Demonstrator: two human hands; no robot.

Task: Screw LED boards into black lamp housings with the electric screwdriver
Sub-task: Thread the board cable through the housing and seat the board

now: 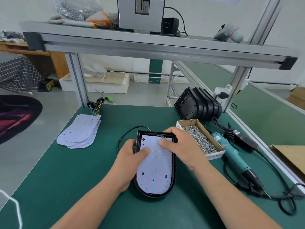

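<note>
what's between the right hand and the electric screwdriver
The open cardboard box of screws lies between the right hand and the electric screwdriver, as the head view shows.

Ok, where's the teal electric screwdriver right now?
Head view, right side: the teal electric screwdriver lies on the green mat, just right of the cardboard screw box.

LED board (153, 169) inside lamp housing (173, 179)

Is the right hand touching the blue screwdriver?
Apart. The head view shows the screwdriver lying on the mat, the screw box between it and the right hand.
</note>
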